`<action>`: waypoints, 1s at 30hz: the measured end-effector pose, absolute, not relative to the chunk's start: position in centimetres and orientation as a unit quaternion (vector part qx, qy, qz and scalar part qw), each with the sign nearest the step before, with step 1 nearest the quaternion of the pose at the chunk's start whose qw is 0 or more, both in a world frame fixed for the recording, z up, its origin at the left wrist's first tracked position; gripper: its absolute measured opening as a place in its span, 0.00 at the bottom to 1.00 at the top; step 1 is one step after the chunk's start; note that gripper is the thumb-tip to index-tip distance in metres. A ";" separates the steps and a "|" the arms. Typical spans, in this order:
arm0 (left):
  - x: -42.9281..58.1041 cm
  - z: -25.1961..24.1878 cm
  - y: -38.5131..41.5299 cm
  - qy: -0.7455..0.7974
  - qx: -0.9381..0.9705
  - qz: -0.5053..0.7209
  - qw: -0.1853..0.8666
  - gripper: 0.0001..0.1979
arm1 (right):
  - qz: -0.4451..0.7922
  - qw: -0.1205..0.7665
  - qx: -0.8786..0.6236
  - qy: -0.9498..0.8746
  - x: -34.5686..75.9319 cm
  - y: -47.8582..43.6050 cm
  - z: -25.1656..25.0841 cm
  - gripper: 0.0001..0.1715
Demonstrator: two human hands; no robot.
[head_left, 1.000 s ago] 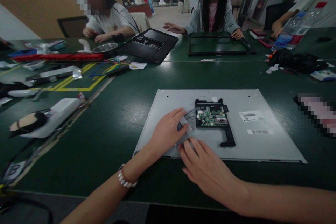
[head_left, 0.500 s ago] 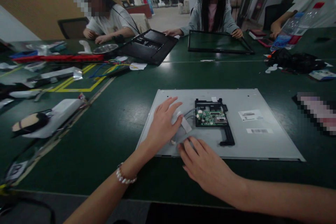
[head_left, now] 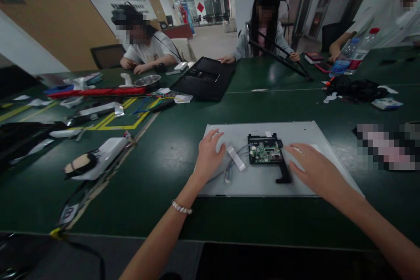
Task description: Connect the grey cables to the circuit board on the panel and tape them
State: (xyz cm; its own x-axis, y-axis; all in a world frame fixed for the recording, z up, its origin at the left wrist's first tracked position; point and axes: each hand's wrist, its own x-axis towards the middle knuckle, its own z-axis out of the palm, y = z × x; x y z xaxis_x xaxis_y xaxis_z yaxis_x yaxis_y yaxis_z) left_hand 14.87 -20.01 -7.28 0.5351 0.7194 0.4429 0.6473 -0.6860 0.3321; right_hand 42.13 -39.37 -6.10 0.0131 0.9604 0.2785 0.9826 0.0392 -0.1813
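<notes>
A grey metal-backed display panel [head_left: 239, 188] lies flat on the green table in front of me. On it sits a black plastic bracket [head_left: 285, 173] with a green circuit board [head_left: 265, 154] inside. Grey cables [head_left: 226, 170] run left from the board, with a white strip [head_left: 236, 159] lying by them. My left hand [head_left: 210, 153] is over the panel's left part, its fingers apart and holding nothing. Just right of the bracket is my right hand [head_left: 308, 164], fingers stretched out and empty; whether it touches the panel I cannot tell.
Across the table one person holds a thin black frame [head_left: 282, 54] and touches a black back cover [head_left: 205, 78]. Another person sits to the left. Bottles [head_left: 361, 50] and a black bundle [head_left: 356, 87] stand at right. A white device [head_left: 108, 153] and loose cables lie at left.
My right hand has left the cables and moved right, past the bracket. My left hand stays over the panel's left side. Across the table, the black frame has been tilted up.
</notes>
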 end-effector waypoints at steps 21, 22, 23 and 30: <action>12.4 -7.3 -32.0 0.470 0.854 0.215 -0.057 0.20 | -0.047 0.252 -0.786 -0.563 53.8 -43.7 -16.8 0.29; 12.5 -7.7 -32.7 0.479 0.849 0.217 -0.057 0.20 | -0.049 0.252 -0.785 -0.564 53.9 -43.6 -16.8 0.29; 12.6 -8.1 -33.1 0.486 0.844 0.218 -0.055 0.20 | -0.052 0.252 -0.784 -0.565 53.9 -43.6 -16.8 0.29; 13.7 -8.9 -32.7 0.486 0.849 0.200 -0.052 0.21 | -0.054 0.246 -0.780 -0.572 54.2 -43.7 -16.7 0.29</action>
State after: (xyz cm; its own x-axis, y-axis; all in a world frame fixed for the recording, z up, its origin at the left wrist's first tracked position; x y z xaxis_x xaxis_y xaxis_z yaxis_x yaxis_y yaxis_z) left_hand 13.68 -32.65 -8.90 0.4482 0.8048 0.3892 0.8460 -0.5225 0.1061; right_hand 54.19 -43.69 -16.74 0.3394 0.8666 0.3657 0.9196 -0.2240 -0.3227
